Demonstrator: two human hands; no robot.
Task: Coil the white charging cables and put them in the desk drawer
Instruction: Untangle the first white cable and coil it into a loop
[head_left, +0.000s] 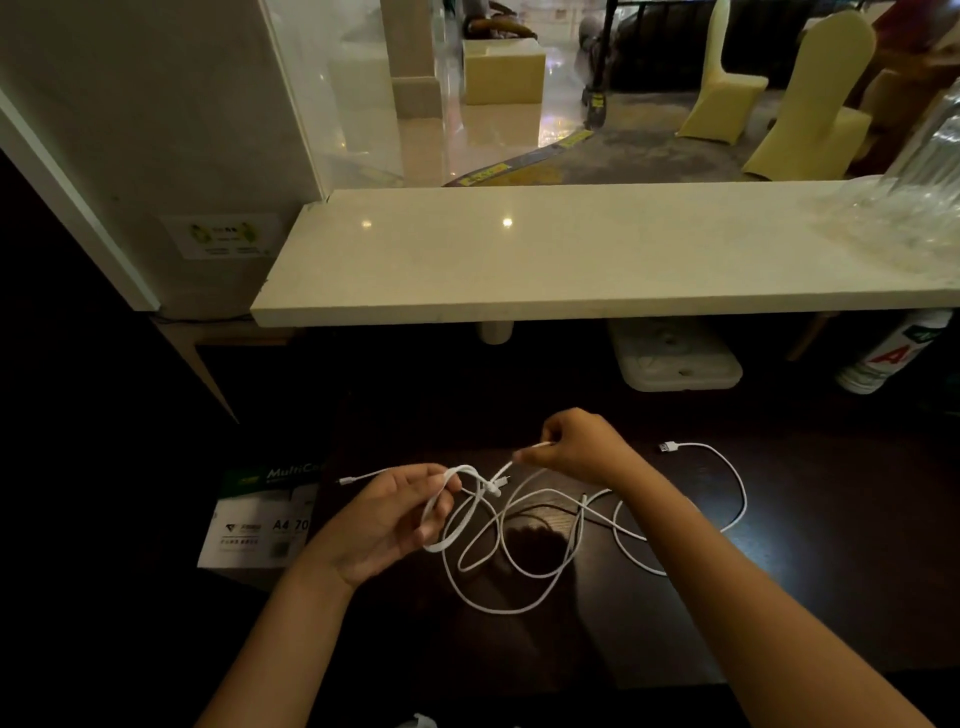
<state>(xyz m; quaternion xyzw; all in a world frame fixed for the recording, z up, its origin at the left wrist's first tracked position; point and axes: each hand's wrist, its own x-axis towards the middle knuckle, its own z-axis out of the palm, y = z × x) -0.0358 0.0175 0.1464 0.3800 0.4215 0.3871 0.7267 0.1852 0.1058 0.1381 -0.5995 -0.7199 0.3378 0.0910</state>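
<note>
White charging cables (519, 566) lie tangled in loose loops on the dark desk (779, 597) in front of me. My left hand (387, 519) grips a loop of cable near its thumb, with a small plug end (345, 481) sticking out to the left. My right hand (582, 447) pinches a cable end just above the tangle. Another strand runs right in a wide arc to a USB plug (669, 447) lying on the desk. No drawer is visible.
A pale stone counter (571, 260) runs across above the desk, with clear plastic bottles (924, 197) at its right end. A ream of A4 paper (260, 519) sits at the desk's left. Under the counter are a white plastic box (675, 358) and a paper pack (893, 358).
</note>
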